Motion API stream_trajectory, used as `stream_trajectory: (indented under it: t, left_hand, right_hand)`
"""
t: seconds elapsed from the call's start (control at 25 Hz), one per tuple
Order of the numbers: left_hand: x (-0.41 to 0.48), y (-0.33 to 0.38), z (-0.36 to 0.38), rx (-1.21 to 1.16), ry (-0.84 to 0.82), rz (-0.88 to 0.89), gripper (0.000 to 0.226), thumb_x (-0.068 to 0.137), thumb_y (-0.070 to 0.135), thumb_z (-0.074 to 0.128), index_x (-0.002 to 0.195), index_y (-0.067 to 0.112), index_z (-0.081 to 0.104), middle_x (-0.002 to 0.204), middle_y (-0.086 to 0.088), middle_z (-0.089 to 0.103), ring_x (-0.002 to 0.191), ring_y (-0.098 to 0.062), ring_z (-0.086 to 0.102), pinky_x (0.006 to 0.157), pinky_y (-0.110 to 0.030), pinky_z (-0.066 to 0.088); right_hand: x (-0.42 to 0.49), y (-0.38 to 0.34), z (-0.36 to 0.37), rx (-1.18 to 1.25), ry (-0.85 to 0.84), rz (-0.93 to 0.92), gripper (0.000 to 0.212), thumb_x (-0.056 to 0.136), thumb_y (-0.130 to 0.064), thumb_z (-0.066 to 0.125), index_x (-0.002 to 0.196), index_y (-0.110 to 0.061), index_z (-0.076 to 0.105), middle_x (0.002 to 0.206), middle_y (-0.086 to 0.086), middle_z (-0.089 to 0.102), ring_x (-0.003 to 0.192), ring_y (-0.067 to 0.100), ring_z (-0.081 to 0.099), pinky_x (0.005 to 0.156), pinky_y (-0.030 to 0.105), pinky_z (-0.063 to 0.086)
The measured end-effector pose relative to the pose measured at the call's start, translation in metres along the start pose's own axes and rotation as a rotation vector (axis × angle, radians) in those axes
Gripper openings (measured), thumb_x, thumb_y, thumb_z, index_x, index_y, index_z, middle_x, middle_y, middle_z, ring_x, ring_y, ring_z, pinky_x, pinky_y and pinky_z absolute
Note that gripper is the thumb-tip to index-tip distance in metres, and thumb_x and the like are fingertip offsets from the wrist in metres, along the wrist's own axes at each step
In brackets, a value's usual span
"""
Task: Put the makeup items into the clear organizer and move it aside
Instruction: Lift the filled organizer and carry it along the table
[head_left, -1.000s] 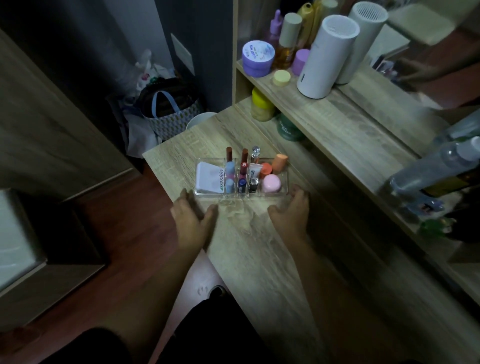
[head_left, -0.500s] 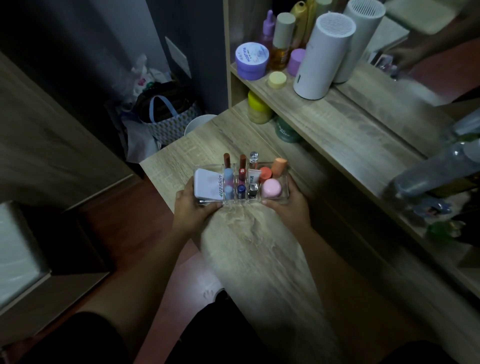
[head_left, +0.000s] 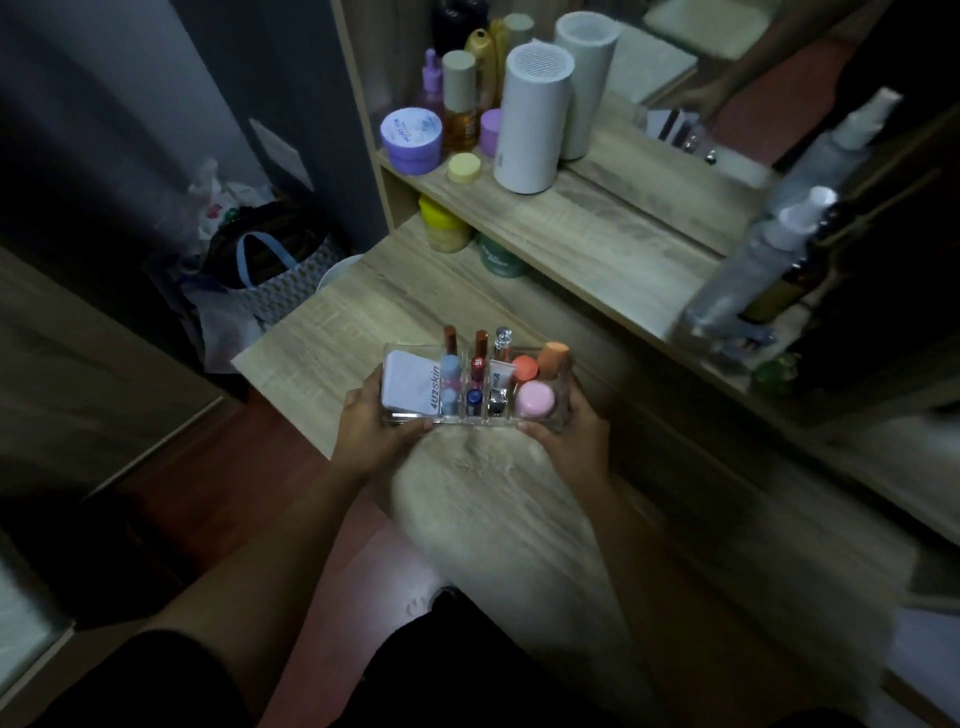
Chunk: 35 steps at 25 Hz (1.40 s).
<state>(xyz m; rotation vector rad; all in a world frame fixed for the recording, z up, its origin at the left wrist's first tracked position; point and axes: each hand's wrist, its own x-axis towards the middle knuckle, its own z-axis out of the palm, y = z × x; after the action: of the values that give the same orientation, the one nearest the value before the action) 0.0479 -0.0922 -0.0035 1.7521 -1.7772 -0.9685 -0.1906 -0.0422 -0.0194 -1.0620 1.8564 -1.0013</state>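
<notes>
Both bare forearms reach forward and converge on the clear organizer (head_left: 475, 387). The left hand (head_left: 376, 434) clasps its left end, thumb along the near edge and fingers curled round the side. The right hand (head_left: 569, 434) grips the right end the same way, fingers wrapped behind the far corner, though the dim light blurs their exact placement.

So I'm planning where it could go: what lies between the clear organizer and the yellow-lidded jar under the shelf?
In the head view, only bare wooden tabletop lies between the clear organizer and the yellow-lidded jar.
</notes>
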Motion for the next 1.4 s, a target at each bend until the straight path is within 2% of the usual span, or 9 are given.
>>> stream_trajectory:
  t: [0.2,0.32,0.4,0.52,0.6,0.76,0.96,1.2,1.4]
  left_hand:
    - [-0.003,0.024,0.026,-0.011,-0.135,0.130,0.088,0.056,0.045,0.078,0.133,0.020,0.044,0.123,-0.008,0.064,0.109,-0.028,0.058,0.094,-0.042,0.049]
    - [-0.005,0.040,0.045,-0.011,-0.200,0.204,0.086,0.055,0.039,0.080,0.131,0.018,0.046,0.119,-0.010,0.066,0.102,-0.021,0.060,0.085,-0.030,0.048]
    - [-0.005,0.053,0.059,0.001,-0.260,0.253,0.087,0.055,0.038,0.081,0.131,0.016,0.046,0.119,-0.012,0.066,0.105,-0.025,0.060,0.089,-0.036,0.050]
    - [-0.002,0.071,0.082,-0.004,-0.365,0.324,0.082,0.058,0.026,0.088,0.129,0.015,0.048,0.118,-0.009,0.065,0.105,-0.025,0.058,0.087,-0.035,0.049]
    - [-0.005,0.084,0.097,-0.029,-0.411,0.371,0.079,0.060,0.020,0.089,0.128,0.017,0.049,0.110,0.001,0.063,0.101,-0.019,0.059,0.081,-0.026,0.044]
    - [-0.014,0.106,0.127,-0.052,-0.525,0.428,0.082,0.061,0.022,0.088,0.132,0.021,0.045,0.115,0.001,0.062,0.103,-0.016,0.058,0.080,-0.026,0.048]
    - [-0.028,0.122,0.157,-0.051,-0.584,0.485,0.079,0.060,0.022,0.088,0.128,0.018,0.047,0.111,-0.004,0.066,0.099,-0.020,0.062,0.077,-0.026,0.051]
    - [-0.038,0.126,0.176,0.002,-0.601,0.483,0.082,0.064,0.023,0.086,0.132,0.015,0.042,0.118,-0.012,0.062,0.106,-0.027,0.058,0.087,-0.040,0.052]
    - [-0.043,0.126,0.182,0.006,-0.604,0.484,0.080,0.065,0.024,0.085,0.131,0.013,0.042,0.118,-0.013,0.062,0.100,-0.019,0.058,0.085,-0.036,0.053]
  right_hand:
    - [-0.043,0.018,-0.035,-0.009,0.163,0.058,0.083,0.067,-0.018,0.083,0.139,-0.017,0.043,0.127,0.010,0.064,0.118,0.023,0.058,0.102,0.031,0.044]
    - [-0.065,0.029,-0.055,0.112,0.207,0.121,0.081,0.069,-0.012,0.081,0.140,-0.018,0.041,0.130,0.009,0.061,0.120,0.023,0.056,0.104,0.039,0.043]
    - [-0.078,0.037,-0.067,0.130,0.262,0.153,0.082,0.070,-0.013,0.080,0.140,-0.019,0.039,0.131,0.006,0.059,0.119,0.020,0.054,0.102,0.037,0.042]
    - [-0.095,0.054,-0.082,0.112,0.374,0.241,0.067,0.071,-0.020,0.080,0.131,-0.019,0.050,0.123,0.008,0.064,0.112,0.023,0.058,0.095,0.033,0.042]
    - [-0.105,0.067,-0.094,0.128,0.421,0.308,0.057,0.075,-0.024,0.077,0.126,-0.019,0.054,0.119,0.009,0.065,0.111,0.027,0.059,0.099,0.041,0.045]
    - [-0.124,0.087,-0.120,0.102,0.483,0.384,0.047,0.081,-0.032,0.070,0.122,-0.019,0.054,0.102,0.001,0.067,0.092,0.023,0.061,0.077,0.031,0.049]
    - [-0.130,0.110,-0.149,0.114,0.429,0.536,0.045,0.087,-0.018,0.065,0.127,-0.005,0.050,0.117,0.015,0.062,0.105,0.031,0.059,0.093,0.046,0.048]
    - [-0.149,0.119,-0.160,-0.013,0.536,0.390,0.053,0.080,-0.031,0.072,0.127,-0.017,0.050,0.117,0.009,0.061,0.109,0.025,0.056,0.095,0.043,0.046]
    - [-0.151,0.123,-0.166,0.011,0.537,0.302,0.046,0.081,-0.024,0.071,0.122,-0.020,0.051,0.109,-0.006,0.061,0.111,0.022,0.056,0.082,0.022,0.044]
